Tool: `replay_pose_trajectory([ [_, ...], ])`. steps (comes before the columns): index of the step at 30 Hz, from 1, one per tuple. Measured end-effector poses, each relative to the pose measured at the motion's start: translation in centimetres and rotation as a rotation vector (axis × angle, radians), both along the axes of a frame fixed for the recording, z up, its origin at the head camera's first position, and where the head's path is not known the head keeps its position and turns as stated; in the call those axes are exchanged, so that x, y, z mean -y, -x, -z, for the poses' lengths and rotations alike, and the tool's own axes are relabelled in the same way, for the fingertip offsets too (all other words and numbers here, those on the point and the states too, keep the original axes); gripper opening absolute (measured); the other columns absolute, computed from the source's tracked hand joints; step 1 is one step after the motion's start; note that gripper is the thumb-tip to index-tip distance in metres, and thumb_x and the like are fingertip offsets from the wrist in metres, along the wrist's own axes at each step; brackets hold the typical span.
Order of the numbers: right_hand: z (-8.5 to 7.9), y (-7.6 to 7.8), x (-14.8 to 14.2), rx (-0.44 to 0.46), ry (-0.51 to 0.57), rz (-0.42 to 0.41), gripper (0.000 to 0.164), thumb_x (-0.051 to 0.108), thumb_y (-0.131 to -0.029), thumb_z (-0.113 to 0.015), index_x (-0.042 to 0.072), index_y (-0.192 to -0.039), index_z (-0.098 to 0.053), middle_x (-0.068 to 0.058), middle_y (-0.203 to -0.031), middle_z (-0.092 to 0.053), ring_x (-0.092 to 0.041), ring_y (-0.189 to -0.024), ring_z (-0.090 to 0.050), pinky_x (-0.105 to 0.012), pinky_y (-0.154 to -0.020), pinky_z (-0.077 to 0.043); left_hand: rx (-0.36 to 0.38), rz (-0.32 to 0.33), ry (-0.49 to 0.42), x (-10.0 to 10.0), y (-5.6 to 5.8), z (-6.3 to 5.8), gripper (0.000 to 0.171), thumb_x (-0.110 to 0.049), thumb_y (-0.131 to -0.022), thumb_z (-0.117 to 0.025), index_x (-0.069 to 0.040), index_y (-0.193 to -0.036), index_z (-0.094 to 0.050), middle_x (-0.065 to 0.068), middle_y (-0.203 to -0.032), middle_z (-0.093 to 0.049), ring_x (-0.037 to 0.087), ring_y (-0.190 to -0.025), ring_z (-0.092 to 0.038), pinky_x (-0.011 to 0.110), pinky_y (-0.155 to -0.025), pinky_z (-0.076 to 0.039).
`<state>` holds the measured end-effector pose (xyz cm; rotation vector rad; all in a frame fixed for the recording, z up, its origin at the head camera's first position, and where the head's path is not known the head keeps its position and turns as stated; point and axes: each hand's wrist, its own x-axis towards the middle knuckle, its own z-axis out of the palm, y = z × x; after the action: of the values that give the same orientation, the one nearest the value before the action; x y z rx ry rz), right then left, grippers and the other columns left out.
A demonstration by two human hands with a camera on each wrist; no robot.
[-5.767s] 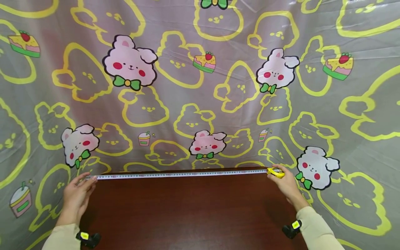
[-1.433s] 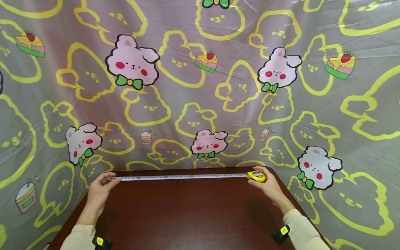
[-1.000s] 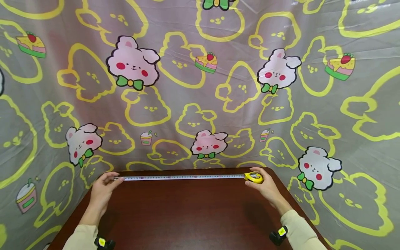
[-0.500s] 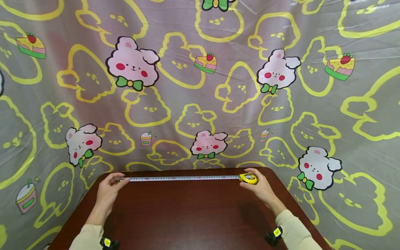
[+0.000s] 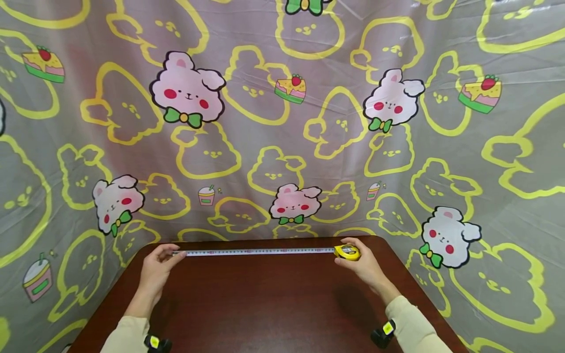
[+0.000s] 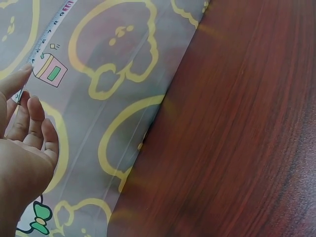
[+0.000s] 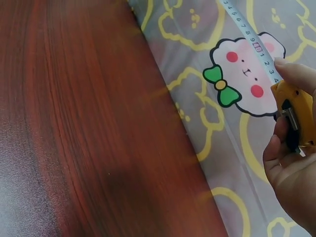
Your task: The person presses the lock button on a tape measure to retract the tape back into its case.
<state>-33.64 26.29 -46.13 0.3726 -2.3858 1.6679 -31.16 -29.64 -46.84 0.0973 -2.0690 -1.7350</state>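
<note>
A yellow tape measure (image 5: 347, 252) is gripped in my right hand (image 5: 364, 267), its case between thumb and fingers, as the right wrist view (image 7: 296, 111) also has it. From the case a white tape blade (image 5: 265, 252) with black and red marks runs straight to the left, above the far part of the table. My left hand (image 5: 154, 272) pinches the blade's free end between thumb and fingers. In the left wrist view the thumb (image 6: 17, 81) lies on the blade (image 6: 47, 32), while the other fingers are loosely curled. The very tip is mostly hidden by the fingers.
A dark red-brown wooden table (image 5: 269, 304) with rounded far corners lies below the hands. Behind and on both sides hangs a grey curtain (image 5: 335, 63) printed with rabbits, cakes and cups. Black wrist cameras sit on the left wrist (image 5: 157, 344) and the right wrist (image 5: 383, 334).
Both hands have come closer together, and the stretch of blade between them has grown shorter as it goes into the case. The grip of each hand looks the same.
</note>
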Motion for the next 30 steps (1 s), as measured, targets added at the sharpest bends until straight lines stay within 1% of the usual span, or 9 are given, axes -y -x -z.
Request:
replay_pose_trajectory([
  [6,0.1,0.0,0.4,-0.011,-0.032,0.007,0.063,0.013,-0.082,-0.090,0.008,-0.136,-0.058,-0.017,-0.129,-0.059,-0.024,-0.098,-0.061,-0.028,-0.078,-0.053,0.014,0.005,-0.023,-0.3,0.2,0.1,0.036,-0.019,-0.090,-0.084,0.000,-0.115,-0.066,-0.009,-0.092,-0.065,0.012,-0.090,-0.054,0.021,-0.075,-0.046],
  [10,0.0,-0.1,0.6,-0.021,-0.043,0.011,0.062,0.014,-0.083,-0.089,0.007,-0.136,-0.057,-0.018,-0.127,-0.059,-0.022,-0.097,-0.061,-0.028,-0.077,-0.053,0.008,0.002,-0.019,-0.5,0.1,0.1,0.036,-0.020,-0.090,-0.084,0.000,-0.114,-0.066,-0.008,-0.093,-0.066,0.013,-0.090,-0.055,0.022,-0.074,-0.047],
  [14,0.0,-0.2,0.7,-0.028,-0.041,0.008,0.061,0.013,-0.083,-0.089,0.006,-0.135,-0.057,-0.018,-0.125,-0.059,-0.023,-0.097,-0.060,-0.028,-0.077,-0.053,-0.007,0.001,-0.021,-0.7,0.0,0.1,0.034,-0.018,-0.090,-0.084,0.001,-0.112,-0.066,-0.009,-0.091,-0.066,0.013,-0.088,-0.055,0.022,-0.074,-0.046],
  [22,0.2,-0.2,1.3,0.006,-0.019,0.011,0.061,0.013,-0.082,-0.090,0.009,-0.134,-0.059,-0.016,-0.126,-0.059,-0.025,-0.098,-0.060,-0.029,-0.078,-0.054,-0.034,0.024,-0.042,-1.1,0.2,0.4,0.031,-0.015,-0.091,-0.083,0.002,-0.110,-0.066,-0.009,-0.087,-0.067,0.011,-0.086,-0.056,0.022,-0.074,-0.046],
  [26,0.0,-0.4,1.7,0.007,-0.025,0.009,0.062,0.012,-0.082,-0.090,0.008,-0.135,-0.058,-0.016,-0.126,-0.059,-0.025,-0.098,-0.060,-0.029,-0.078,-0.053,-0.036,0.026,-0.039,-1.2,0.2,0.5,0.036,-0.016,-0.091,-0.083,0.006,-0.113,-0.064,-0.009,-0.088,-0.067,0.010,-0.086,-0.057,0.021,-0.074,-0.046],
  [30,0.0,-0.5,2.0,0.003,-0.015,0.003,0.061,0.011,-0.082,-0.090,0.007,-0.134,-0.059,-0.017,-0.126,-0.059,-0.025,-0.098,-0.059,-0.029,-0.078,-0.053,-0.027,0.025,-0.036,-1.1,0.2,0.6,0.040,-0.017,-0.091,-0.083,0.007,-0.116,-0.063,-0.010,-0.089,-0.067,0.010,-0.086,-0.056,0.021,-0.074,-0.046],
])
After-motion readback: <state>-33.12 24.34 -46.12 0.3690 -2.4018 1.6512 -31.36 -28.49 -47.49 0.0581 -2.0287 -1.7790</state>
